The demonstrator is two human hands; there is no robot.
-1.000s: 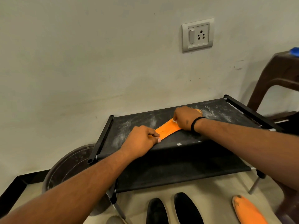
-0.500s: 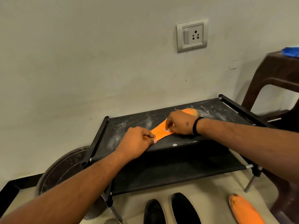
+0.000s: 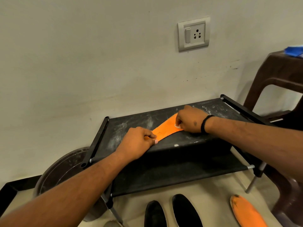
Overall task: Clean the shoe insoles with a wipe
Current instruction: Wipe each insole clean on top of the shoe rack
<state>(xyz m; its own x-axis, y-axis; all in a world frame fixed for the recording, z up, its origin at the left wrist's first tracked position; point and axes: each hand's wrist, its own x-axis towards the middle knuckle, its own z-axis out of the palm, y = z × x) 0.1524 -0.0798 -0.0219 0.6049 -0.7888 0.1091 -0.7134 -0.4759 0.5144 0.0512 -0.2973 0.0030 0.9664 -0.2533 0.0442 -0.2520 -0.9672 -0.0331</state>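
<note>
An orange insole [image 3: 165,130] lies on the dusty black fabric top of a low shoe rack [image 3: 164,154]. My left hand [image 3: 136,143] pinches its near end and holds it down. My right hand [image 3: 190,119], with a black band on the wrist, is closed on a small white wipe [image 3: 177,126] pressed against the far part of the insole. A second orange insole [image 3: 246,212] lies on the floor at the lower right.
Two black shoes [image 3: 172,212] stand on the floor in front of the rack. A round dark basin [image 3: 62,169] sits left of it. A brown plastic chair [image 3: 278,79] with something blue on top stands at the right. A wall socket [image 3: 193,34] is above.
My right hand slid toward me along the insole, then back to the far end. The left hand kept its hold on the near end.
</note>
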